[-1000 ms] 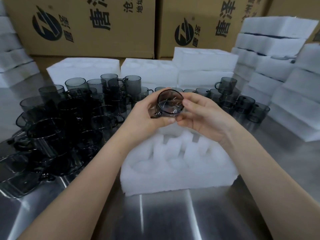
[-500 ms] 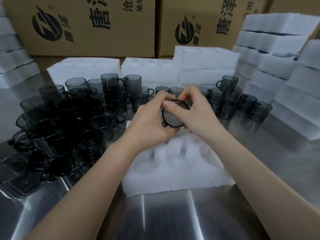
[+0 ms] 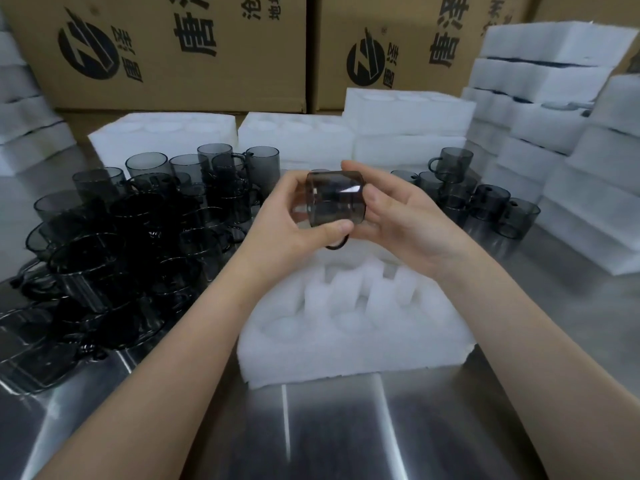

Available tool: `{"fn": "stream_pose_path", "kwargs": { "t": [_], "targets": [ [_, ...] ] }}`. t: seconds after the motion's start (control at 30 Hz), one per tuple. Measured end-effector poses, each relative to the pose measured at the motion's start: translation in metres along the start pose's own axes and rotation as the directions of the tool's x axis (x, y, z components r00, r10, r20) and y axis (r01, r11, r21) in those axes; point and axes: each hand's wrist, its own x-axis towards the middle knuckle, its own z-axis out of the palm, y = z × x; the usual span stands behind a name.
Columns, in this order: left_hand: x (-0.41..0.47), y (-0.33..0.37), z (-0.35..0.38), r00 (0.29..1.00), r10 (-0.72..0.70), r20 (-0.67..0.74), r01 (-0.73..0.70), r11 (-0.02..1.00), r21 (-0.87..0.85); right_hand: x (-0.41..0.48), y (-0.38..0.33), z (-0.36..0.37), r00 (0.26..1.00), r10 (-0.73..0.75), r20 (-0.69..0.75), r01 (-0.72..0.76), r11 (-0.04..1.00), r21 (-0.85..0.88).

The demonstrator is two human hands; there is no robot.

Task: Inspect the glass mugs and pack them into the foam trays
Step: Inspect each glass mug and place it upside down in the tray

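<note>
A smoky grey glass mug [image 3: 334, 197] is held between both hands above the table, turned on its side with its handle pointing down. My left hand [image 3: 289, 216] grips it from the left, thumb under its lower edge. My right hand [image 3: 398, 209] holds it from the right, fingers curled over the top and side. Below the hands lies a white foam tray [image 3: 353, 341] whose round pockets hold no mugs. A large crowd of grey mugs [image 3: 138, 230] stands on the left, and a smaller group of mugs [image 3: 485, 202] on the right.
The work surface is a shiny steel table [image 3: 346, 427]. More foam trays [image 3: 294, 133] lie behind the mugs, with tall foam stacks [image 3: 554, 116] at the right and a foam stack [image 3: 24, 116] at the far left. Printed cardboard boxes [image 3: 173, 50] line the back.
Both hands turned the mug: a second ago its round end faced me, now its side wall faces me with the handle down. The hands stayed above the foam tray.
</note>
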Motion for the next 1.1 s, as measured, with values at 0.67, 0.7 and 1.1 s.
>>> {"fn": "stream_pose_path", "kwargs": {
  "t": [0.67, 0.7, 1.1],
  "targets": [
    [0.001, -0.001, -0.003, 0.991, -0.035, 0.133, 0.044, 0.997, -0.065, 0.002, -0.001, -0.001, 0.997, 0.077, -0.015, -0.075, 0.989, 0.125],
    [0.001, -0.002, -0.004, 0.991, -0.035, 0.132, 0.045, 0.996, -0.073, 0.002, -0.001, -0.003, 0.996, 0.084, 0.035, -0.089, 0.982, 0.166],
    [-0.002, -0.003, -0.002, 0.99, -0.02, 0.136, 0.015, 0.999, 0.04, 0.003, 0.002, 0.018, 0.945, -0.179, -0.273, 0.059, 0.916, -0.396]
  ]
}}
